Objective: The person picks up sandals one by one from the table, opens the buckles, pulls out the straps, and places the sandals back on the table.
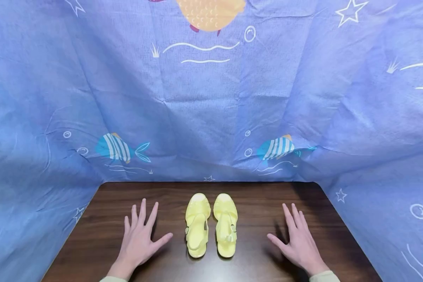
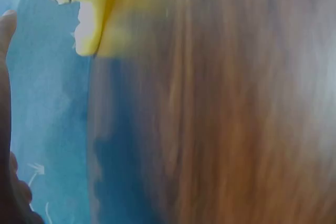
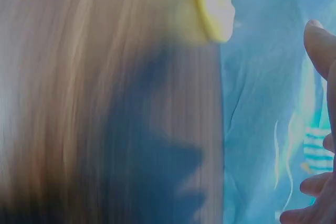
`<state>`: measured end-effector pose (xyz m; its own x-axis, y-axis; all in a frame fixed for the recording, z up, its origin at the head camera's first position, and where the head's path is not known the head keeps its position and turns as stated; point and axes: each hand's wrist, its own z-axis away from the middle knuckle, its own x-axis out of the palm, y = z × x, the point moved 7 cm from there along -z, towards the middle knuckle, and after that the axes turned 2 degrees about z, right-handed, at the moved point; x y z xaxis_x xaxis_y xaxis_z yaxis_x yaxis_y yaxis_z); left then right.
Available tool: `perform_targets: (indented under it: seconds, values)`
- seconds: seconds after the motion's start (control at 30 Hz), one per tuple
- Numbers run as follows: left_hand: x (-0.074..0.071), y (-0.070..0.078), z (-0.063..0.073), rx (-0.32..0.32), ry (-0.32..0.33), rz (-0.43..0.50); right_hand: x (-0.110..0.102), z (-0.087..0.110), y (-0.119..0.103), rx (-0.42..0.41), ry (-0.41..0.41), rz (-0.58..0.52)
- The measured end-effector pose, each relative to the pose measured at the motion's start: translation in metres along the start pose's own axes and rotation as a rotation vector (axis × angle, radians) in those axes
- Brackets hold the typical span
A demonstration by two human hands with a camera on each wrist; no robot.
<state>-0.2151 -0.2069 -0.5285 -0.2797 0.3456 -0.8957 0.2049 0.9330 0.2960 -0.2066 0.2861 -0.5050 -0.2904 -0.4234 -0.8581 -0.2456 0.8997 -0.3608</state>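
Observation:
Two yellow sandals stand side by side on the brown table, toes pointing to the far edge. The left sandal (image 1: 197,225) has its strap lying around the heel; the right sandal (image 1: 226,225) shows a buckle strap across its heel part. My left hand (image 1: 137,239) is to the left of the pair, fingers spread and straight, holding nothing. To the right of the pair, my right hand (image 1: 297,241) has its fingers extended and thumb out, also holding nothing. In both wrist views part of a yellow sandal (image 2: 92,14) appears at the top, apart from the hand.
The dark wood-grain table (image 1: 253,250) has rounded far corners. A blue cloth (image 1: 204,129) printed with fish, stars and bubbles hangs behind it and along both sides. Shadows of the hands fall on the tabletop.

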Motion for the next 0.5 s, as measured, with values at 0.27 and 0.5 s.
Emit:
perform_targets:
  seconds: [0.27, 0.5]
  values:
    - [0.013, 0.020, 0.005, 0.007, -0.071, 0.170, 0.002, 0.004, -0.044, -0.069, 0.062, -0.166]
    - [0.027, 0.041, 0.013, 0.038, -0.102, 0.342, 0.002, 0.009, -0.092, -0.250, 0.131, -0.277]
